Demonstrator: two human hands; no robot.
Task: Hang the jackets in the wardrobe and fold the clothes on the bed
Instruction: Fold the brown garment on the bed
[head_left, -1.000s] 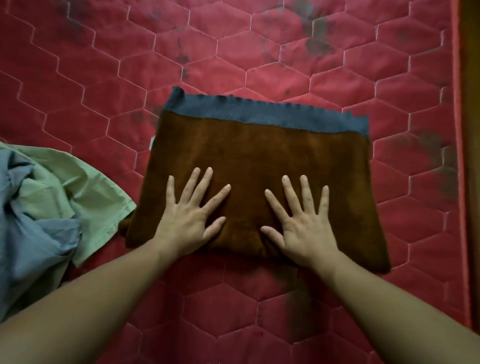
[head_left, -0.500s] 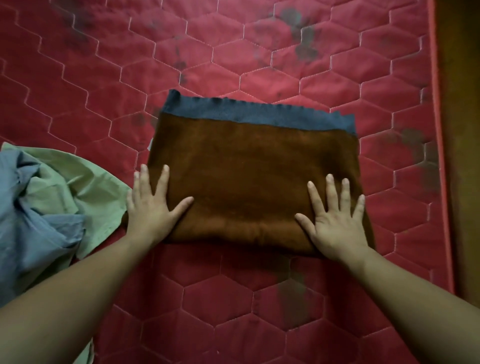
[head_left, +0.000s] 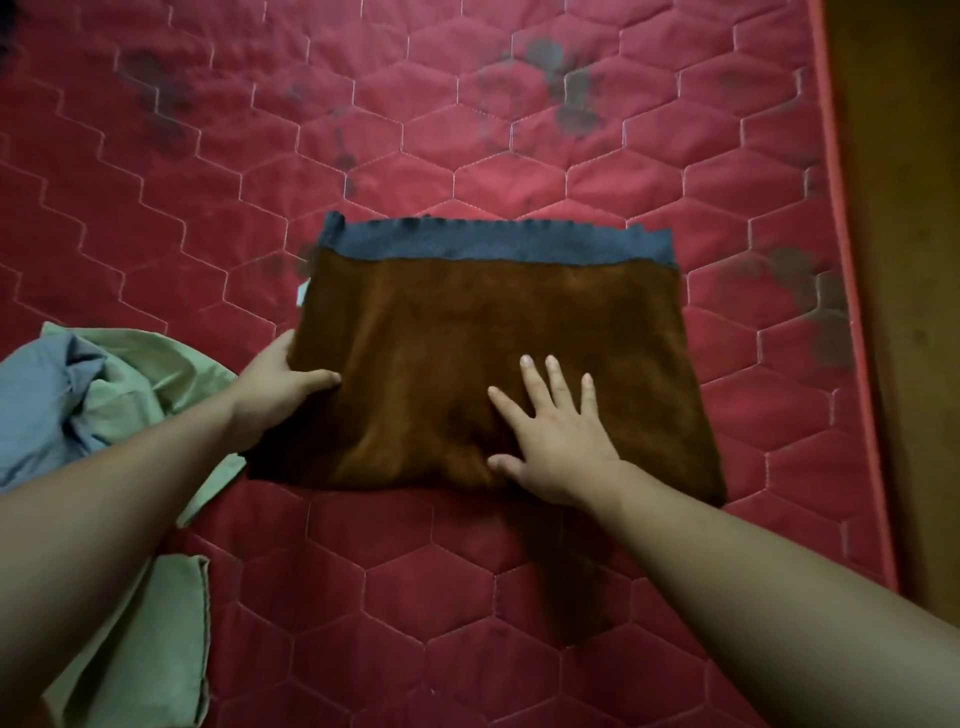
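My L hand (head_left: 275, 387) pinches the left edge of the brown cloth (head_left: 467, 338), thumb on top, other fingers tucked under. R hand (head_left: 558, 436) lies flat on it, fingers spread wide. Cloth: folded rectangle, fuzzy nap, blue-grey band (head_left: 493, 244) along far edge, lying on the red mattress (head_left: 571, 171) w/ hexagon quilting. Crumpled green & blue clothes (head_left: 104, 374) just left.

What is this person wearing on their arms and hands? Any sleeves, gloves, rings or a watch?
Nothing shows. The left hand and right hand are bare: no gloves, and no rings on the fingers that show. The left forearm and right forearm are uncovered to the picture's edge, with no sleeves, watch or bracelets. The visible fingernails look short and unpainted.
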